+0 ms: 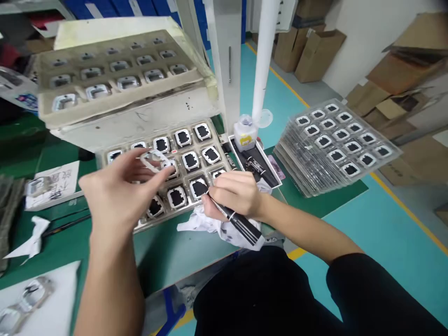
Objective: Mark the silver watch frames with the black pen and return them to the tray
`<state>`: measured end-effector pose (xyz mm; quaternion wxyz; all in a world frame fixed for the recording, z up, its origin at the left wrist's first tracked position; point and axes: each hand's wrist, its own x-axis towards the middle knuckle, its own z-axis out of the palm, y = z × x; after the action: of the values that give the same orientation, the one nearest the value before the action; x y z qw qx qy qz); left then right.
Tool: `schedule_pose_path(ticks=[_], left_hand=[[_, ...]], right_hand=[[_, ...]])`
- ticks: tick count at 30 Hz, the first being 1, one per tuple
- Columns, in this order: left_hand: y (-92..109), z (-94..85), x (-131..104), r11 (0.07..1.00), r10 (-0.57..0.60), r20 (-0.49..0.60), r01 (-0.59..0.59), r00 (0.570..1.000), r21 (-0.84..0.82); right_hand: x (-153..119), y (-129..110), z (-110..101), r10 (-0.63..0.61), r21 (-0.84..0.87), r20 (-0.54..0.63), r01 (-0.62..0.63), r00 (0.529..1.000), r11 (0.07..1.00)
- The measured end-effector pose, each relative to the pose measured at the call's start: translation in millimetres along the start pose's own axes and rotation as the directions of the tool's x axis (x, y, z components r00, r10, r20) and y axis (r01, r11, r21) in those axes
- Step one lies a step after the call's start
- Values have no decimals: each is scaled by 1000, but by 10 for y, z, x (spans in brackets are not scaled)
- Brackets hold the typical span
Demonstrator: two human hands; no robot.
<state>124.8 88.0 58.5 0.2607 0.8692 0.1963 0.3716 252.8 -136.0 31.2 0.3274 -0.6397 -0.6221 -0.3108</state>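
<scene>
The left hand [115, 191] was raised over the near tray [164, 163], its fingers pinched on a small clear frame [153, 161] held just above the tray's pockets. The frame was blurred; its finer detail could not be made out. The right hand [236, 193] was closed around a black marker pen [238, 223], with the tip pointing toward the tray's near right edge, close to a black-filled piece [199, 187]. Whether the tip touched that piece could not be told. Under the right hand lay a crumpled white cloth [217, 228] with dark smudges, resting on the green table [168, 252].

The near tray held rows of small frames, most with black centres. Behind it, a second tray [115, 74] of unfilled frames stood higher, on a pale box [140, 119]. To the right of the near tray a shallow black dish [257, 163] carried further pens, and a small clear bottle [245, 133] with a yellow label stood at its far end, beside a white post [264, 56]. Further right, a stack of clear trays [332, 149] holding black-centred pieces sat at the table's corner, well apart from both hands. At the left edge lay a printed sheet [52, 184] and a scrap of white paper [31, 238]. Cardboard boxes [315, 51] stood on the teal floor beyond.
</scene>
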Motion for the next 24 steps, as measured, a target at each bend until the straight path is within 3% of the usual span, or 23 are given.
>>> schedule_pose_path(ticks=[2,4,8,10,14,18,24], left_hand=[[-91,-209,90,963,-15,-30,22,999,269],[-160,-403,135,902,-87,73,47,994,429],[-260,-598,148,875,-233,398,13,887,484],[-292,-598,149,889,-230,457,-5,859,457],[-299,-520,152,905,-168,450,-44,877,424],[-248,-424,143,921,-81,351,-64,933,384],[-245,-347,125,963,-18,373,-83,928,255]], right_hand=[[-15,-30,-5,-50,21,-51,51,997,998],[-24,-49,-3,-80,82,-114,89,990,993],[-34,-45,21,-107,169,-151,132,983,977],[-30,-41,26,-100,173,-130,122,986,977],[1,-49,11,-58,193,-107,78,993,978],[39,-49,-10,-30,237,-157,67,987,969],[64,-39,-42,-26,272,-181,76,983,959]])
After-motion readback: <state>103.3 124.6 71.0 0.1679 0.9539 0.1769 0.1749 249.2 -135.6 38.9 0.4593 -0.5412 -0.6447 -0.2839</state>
